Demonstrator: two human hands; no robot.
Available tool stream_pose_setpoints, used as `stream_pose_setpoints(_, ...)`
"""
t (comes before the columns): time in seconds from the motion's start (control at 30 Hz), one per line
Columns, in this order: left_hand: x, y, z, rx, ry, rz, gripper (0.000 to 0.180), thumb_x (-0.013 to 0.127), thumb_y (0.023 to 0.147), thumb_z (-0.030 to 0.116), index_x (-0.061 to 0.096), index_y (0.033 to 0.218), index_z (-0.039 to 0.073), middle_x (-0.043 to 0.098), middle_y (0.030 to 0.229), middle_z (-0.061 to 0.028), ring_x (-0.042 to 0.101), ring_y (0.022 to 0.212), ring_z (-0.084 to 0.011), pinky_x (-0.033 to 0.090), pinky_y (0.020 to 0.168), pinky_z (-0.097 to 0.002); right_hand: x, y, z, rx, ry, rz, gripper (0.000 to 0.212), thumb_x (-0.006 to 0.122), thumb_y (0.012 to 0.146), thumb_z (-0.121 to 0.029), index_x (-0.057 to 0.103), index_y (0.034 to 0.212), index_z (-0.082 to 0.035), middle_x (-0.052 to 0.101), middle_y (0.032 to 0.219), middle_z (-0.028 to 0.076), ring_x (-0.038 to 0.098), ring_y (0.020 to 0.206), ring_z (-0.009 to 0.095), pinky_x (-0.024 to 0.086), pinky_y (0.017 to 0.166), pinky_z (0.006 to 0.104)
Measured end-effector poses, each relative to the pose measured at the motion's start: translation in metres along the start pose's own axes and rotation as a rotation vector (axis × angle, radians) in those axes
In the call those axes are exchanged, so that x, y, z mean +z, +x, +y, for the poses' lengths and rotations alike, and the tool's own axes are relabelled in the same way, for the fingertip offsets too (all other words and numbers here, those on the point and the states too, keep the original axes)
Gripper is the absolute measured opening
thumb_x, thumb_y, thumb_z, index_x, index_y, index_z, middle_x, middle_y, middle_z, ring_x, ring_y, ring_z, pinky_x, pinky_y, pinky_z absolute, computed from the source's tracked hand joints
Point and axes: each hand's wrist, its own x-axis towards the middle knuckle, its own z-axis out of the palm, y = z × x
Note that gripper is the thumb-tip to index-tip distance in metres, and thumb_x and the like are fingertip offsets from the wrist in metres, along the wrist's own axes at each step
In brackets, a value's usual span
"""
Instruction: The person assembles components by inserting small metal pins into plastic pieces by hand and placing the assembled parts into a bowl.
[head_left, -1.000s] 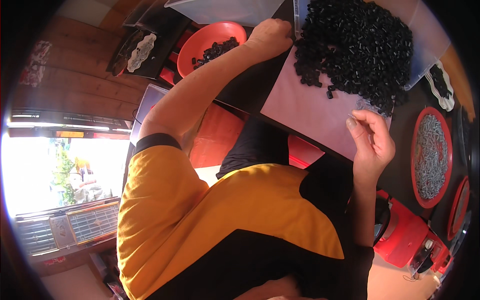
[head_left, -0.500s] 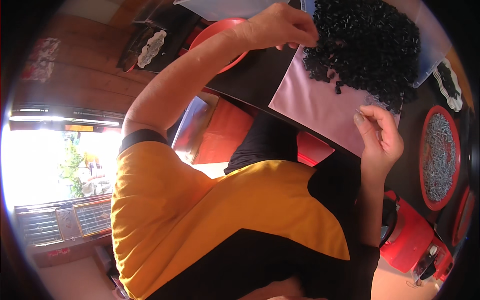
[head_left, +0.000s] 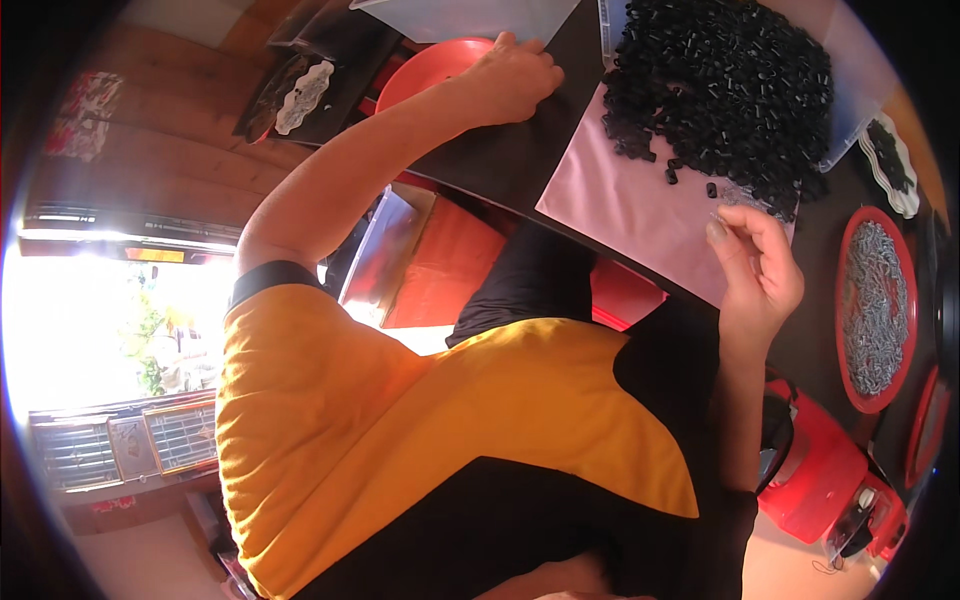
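Note:
My left hand hovers at the right side of a red bowl, above the dark table. Its fingers are bent and a little apart; I see nothing in them. My right hand is pinched, thumb against forefinger, over the pink cloth. Whatever small thing lies between those fingertips is too tiny to make out. Just beyond them is a small heap of clear bits. A big pile of short black tube-like pieces covers the far part of the cloth. One loose black piece lies near the clear bits.
Right of the cloth stands a red oval-looking bowl of grey metal screw-like parts. Beyond it is a white wavy-edged dish with black pieces. Another white dish lies far left. A translucent bin stands behind the left bowl.
My left hand has moved left from the edge of the black pile to the red bowl, its fingers loosening. A loose black piece now shows near the clear bits. My right hand stays nearly still.

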Motion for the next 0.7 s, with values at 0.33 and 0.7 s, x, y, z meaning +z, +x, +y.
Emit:
stream_pose_setpoints(0.33,0.012,-0.002,0.001,0.083,-0.272,0.257,0.015,0.064,0.072,0.004,0.061,0.087,0.005,0.059,0.089,-0.0067,0.056,0.098,-0.028,0.047,0.083,-0.0412,0.003,0.001,0.004,-0.011,0.016,0.033,0.015,0.069,0.086,0.004,0.067,0.101,0.004,0.066,0.091,0.004,0.061,0.081,0.01,0.049,0.076,0.0221)
stream_pose_setpoints(0.7,-0.025,-0.012,0.044,-0.265,-1.282,0.292,0.012,0.067,0.076,0.006,0.064,0.086,0.002,0.062,0.075,-0.0037,0.06,0.07,-0.0119,0.049,0.062,-0.0285,0.003,0.0,0.008,0.009,0.053,0.068,0.014,0.07,0.084,0.006,0.067,0.098,0.004,0.068,0.089,0.004,0.063,0.083,0.01,0.05,0.078,0.0228)
